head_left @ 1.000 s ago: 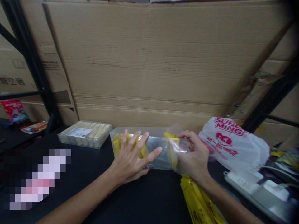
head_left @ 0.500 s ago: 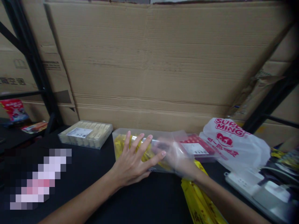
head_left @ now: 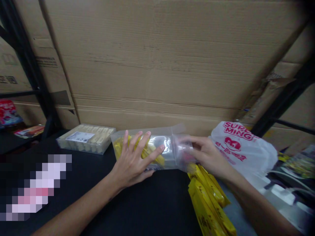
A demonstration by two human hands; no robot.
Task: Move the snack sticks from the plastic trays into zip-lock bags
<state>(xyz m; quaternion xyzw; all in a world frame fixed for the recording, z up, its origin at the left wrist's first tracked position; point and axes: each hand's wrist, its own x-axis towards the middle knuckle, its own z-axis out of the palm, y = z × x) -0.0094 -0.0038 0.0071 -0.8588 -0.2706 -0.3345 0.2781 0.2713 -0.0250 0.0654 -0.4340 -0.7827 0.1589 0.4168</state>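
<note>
A clear plastic box (head_left: 161, 147) with yellow packets (head_left: 157, 160) in its left part lies on its side in front of me. My left hand (head_left: 131, 164) rests across its left half, fingers spread and thumb apart. At the box's right end my right hand (head_left: 209, 152) has its fingers curled round the loose clear flap; its fingertips are partly hidden behind the plastic. Just below that hand lie several more yellow packets (head_left: 209, 203) outside the box. A red-patterned box, mostly covered, sits behind the flap.
A clear box of pale pieces (head_left: 86, 139) with a white label stands at the back left. On the right are a white printed plastic bag (head_left: 243, 147) and a white power strip (head_left: 283, 195) with cables. A cardboard wall (head_left: 152, 65) closes off the back.
My right hand has drawn back to the right, out of the box, and is now at its end flap. The left hand stays spread on the box.
</note>
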